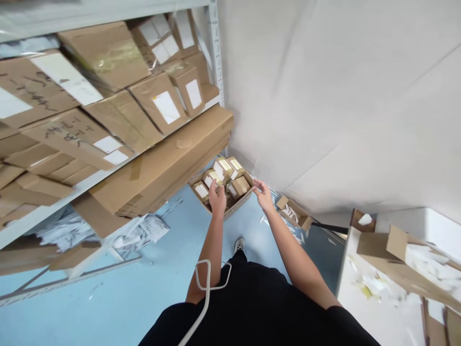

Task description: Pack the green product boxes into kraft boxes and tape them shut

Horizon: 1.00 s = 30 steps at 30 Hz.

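Observation:
An open cardboard carton (239,204) sits at the foot of the wall, holding several small taped brown boxes (239,186) with white labels. My left hand (217,199) is over the carton's near-left part, fingers apart and pointing at the small boxes; I cannot tell whether it touches one. At the carton's right rim is my right hand (264,196), its fingers stretched out and close to the edge, with nothing seen in them. The lower parts of the small boxes are hidden inside the carton.
Left, a metal shelf (81,185) bears stacked cartons; a long cardboard box (173,158) sticks out below. A small open box (293,211) with white scraps lies along the wall. At right, a white table (351,274) holds an open carton (382,250). A white cable (208,293) hangs before me.

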Motion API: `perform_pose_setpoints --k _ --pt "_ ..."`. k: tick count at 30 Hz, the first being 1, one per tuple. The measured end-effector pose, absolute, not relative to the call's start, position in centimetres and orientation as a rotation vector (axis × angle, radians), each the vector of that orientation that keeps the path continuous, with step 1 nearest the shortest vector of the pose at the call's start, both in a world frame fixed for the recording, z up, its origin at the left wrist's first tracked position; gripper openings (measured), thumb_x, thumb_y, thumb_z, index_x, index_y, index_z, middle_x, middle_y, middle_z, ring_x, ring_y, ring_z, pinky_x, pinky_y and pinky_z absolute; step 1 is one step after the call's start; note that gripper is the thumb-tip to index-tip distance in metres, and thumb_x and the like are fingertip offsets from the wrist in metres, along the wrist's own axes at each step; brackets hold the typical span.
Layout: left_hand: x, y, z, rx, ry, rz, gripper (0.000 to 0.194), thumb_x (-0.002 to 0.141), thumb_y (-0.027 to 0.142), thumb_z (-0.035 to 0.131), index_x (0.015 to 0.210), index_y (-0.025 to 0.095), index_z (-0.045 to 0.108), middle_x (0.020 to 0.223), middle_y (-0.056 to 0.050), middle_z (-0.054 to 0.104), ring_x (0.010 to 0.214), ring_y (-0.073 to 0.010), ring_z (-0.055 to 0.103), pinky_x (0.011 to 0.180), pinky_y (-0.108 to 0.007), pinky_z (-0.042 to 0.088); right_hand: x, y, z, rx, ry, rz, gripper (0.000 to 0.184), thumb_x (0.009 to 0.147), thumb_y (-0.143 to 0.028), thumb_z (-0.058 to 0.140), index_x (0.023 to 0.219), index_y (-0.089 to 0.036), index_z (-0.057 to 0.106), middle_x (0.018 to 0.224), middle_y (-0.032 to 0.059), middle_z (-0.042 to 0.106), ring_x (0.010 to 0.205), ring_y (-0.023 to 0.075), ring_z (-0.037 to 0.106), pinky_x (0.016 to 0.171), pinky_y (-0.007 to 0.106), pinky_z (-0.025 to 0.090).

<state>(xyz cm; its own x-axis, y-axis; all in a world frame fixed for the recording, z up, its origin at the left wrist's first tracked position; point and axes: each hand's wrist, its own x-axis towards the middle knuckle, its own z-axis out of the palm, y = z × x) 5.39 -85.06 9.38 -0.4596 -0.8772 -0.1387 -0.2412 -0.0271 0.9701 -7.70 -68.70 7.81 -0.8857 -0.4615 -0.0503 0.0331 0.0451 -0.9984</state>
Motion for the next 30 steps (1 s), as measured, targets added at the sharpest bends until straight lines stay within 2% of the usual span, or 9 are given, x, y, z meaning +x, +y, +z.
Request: perform_pose_setpoints --k 6,10,15,20,30 --pt "-0.4 -78.3 10.2 0.88 -1.88 -1.638 0.056 0.1 0.048 0.057 0.151 0.023 0.054 0.158 -0.012 0.053 0.148 -0.0282 0.047 0.125 -0.042 0.036 -9.5 -60.2 8.8 -0.276 2.06 -2.056 0.045 0.081 -0.04 0.073 0.123 -0.024 0.07 0.127 0.0111 0.074 0.121 0.0268 0.067 0.11 0.048 0.049" --pt "-4.8 -70.6 10.9 0.718 -1.988 -1.744 0.059 0.099 0.049 0.059 0.15 0.02 0.054 0.156 -0.014 0.054 0.147 -0.0298 0.048 0.123 -0.043 0.039 -10.1 -52.0 9.5 -0.093 2.112 -2.193 0.043 0.081 -0.036 0.072 0.122 -0.025 0.07 0.128 0.0104 0.074 0.122 0.0268 0.067 0.11 0.048 0.05" --pt "-9.1 -57.2 12.1 0.334 -2.219 -1.933 0.064 0.097 0.057 0.062 0.152 0.026 0.052 0.16 -0.012 0.05 0.147 -0.0299 0.048 0.118 -0.044 0.045 -9.2 -38.9 10.6 0.192 2.218 -2.362 0.044 0.08 -0.036 0.071 0.123 -0.025 0.07 0.132 0.0097 0.072 0.125 0.0273 0.066 0.111 0.047 0.05" --pt "-10.8 -42.5 13.3 -0.108 -2.391 -2.082 0.064 0.096 0.059 0.063 0.151 0.028 0.054 0.16 -0.01 0.051 0.151 -0.0302 0.044 0.12 -0.046 0.043 -5.8 -25.1 11.0 0.583 2.307 -2.492 0.047 0.079 -0.039 0.072 0.124 -0.025 0.07 0.132 0.009 0.072 0.123 0.0284 0.066 0.108 0.046 0.052" --pt "-7.4 -16.0 14.4 -0.887 -2.533 -2.281 0.065 0.094 0.056 0.067 0.151 0.029 0.054 0.159 -0.01 0.052 0.15 -0.0318 0.045 0.121 -0.047 0.042 5.5 -4.0 10.7 1.329 2.348 -2.62 0.045 0.08 -0.042 0.072 0.123 -0.029 0.07 0.14 0.0083 0.067 0.124 0.0302 0.065 0.1 0.049 0.054"
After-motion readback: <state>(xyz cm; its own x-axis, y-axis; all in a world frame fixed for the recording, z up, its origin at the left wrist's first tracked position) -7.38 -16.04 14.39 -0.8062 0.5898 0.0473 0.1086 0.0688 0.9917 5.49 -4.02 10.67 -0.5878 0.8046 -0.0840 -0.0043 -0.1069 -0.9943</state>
